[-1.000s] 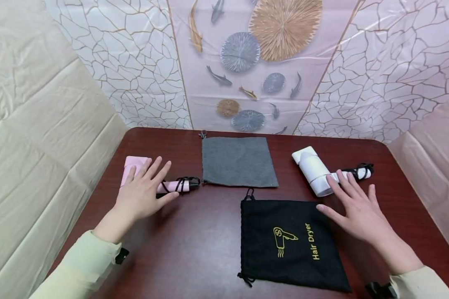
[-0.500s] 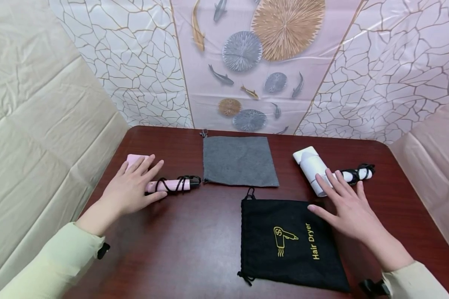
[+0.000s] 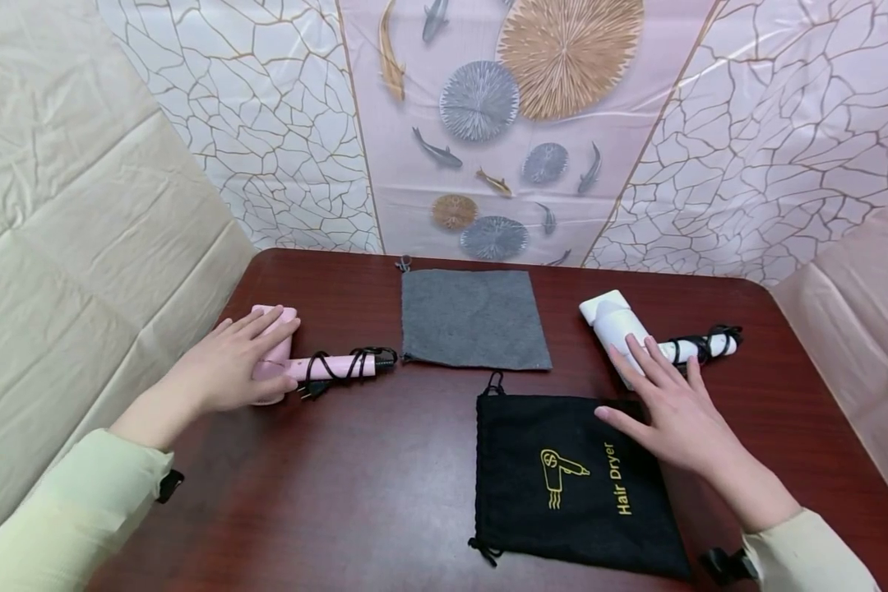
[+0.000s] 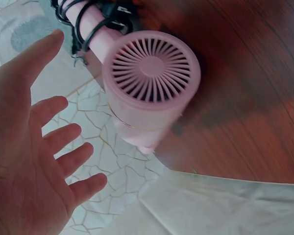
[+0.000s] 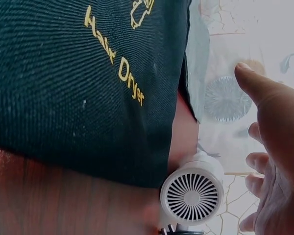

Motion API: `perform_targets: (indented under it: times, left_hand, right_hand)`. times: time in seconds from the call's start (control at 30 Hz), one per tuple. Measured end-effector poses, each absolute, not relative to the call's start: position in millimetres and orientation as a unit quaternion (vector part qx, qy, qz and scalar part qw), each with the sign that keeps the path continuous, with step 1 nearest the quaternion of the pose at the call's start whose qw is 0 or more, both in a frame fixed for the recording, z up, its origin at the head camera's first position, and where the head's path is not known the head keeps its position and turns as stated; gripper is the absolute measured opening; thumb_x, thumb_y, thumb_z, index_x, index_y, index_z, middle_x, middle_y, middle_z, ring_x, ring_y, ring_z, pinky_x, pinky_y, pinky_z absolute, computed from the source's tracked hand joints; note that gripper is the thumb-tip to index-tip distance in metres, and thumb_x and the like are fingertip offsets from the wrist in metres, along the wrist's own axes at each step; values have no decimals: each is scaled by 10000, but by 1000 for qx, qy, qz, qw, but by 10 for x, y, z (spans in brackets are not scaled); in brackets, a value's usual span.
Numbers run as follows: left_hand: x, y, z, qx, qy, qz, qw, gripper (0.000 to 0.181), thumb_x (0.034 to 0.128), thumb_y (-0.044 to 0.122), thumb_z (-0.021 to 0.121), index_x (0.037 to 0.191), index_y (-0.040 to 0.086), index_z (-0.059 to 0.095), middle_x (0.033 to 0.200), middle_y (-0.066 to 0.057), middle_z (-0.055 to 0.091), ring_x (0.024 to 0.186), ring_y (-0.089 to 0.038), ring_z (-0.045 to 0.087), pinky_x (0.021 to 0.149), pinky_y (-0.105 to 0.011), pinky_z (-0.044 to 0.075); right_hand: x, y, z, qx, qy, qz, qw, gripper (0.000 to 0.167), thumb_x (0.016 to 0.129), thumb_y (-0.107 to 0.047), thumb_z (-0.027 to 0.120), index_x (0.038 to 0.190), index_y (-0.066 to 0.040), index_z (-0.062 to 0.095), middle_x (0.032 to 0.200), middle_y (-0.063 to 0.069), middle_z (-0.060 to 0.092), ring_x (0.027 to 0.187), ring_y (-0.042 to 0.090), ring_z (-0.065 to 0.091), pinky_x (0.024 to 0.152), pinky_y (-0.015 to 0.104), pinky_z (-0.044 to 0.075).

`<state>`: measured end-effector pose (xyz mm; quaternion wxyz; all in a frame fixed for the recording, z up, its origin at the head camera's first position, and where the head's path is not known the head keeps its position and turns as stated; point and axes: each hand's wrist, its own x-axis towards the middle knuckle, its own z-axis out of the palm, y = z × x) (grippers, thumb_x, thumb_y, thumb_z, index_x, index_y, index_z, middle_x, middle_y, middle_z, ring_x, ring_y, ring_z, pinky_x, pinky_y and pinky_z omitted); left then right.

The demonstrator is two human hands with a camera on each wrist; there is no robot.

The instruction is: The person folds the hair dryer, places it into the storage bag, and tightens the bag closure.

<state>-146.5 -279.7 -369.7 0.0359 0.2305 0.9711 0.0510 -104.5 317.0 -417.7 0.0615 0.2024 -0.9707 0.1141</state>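
A pink hair dryer point(image 3: 333, 367) lies at the left of the table, its black cord wound round the handle. My left hand point(image 3: 218, 366) hovers over its barrel with fingers spread; the left wrist view shows a gap between the palm and the dryer's round grille point(image 4: 152, 67). At the right lies a white hair dryer point(image 3: 614, 325), also with a black cord about its handle. Above its near end my right hand point(image 3: 677, 415) is held with fingers straight, apart from it in the right wrist view. A black drawstring bag point(image 3: 562, 518) printed "Hair Dryer" lies flat beside that hand.
A grey drawstring bag point(image 3: 474, 321) lies flat at the back middle of the dark red table point(image 3: 355, 493). Beige cloth point(image 3: 81, 205) walls in the left side. A patterned sheet point(image 3: 281, 123) hangs behind the table's far edge.
My left hand has moved left, uncovering the pink hair dryer's handle and more of its barrel. The right hand has drifted slightly left. Both dryers and both bags lie still.
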Motion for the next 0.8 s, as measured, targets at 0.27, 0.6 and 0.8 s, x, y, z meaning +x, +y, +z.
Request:
perform_targets:
  times: [0.27,0.6,0.8]
  left_hand:
    - [-1477,-2909,-3752,240,968,50,46,935,880,522,823,1599,38,474,1657,-275,392,1525,-516,350,1180,-732,326]
    - [-1483,-2992,-3845,246,966,71,43,894,864,469,860,1578,56,516,1647,-291,397,1515,-533,350,1191,-645,371]
    - [-1495,-3031,-3914,241,966,88,40,862,864,451,865,1561,64,538,1641,-300,396,1510,-543,345,1174,-657,383]
  right_hand:
    - [-1055,3142,-4188,206,-970,116,60,913,965,-530,747,1693,-166,332,1729,222,285,1632,402,168,1224,782,-36]
    - [-1060,3084,-4192,213,-968,118,55,924,959,-538,752,1705,-224,307,1728,204,301,1596,455,246,1205,815,35]
    - [-1022,3042,-4185,212,-968,123,43,909,960,-549,748,1695,-208,336,1730,194,302,1605,438,233,1219,798,26]
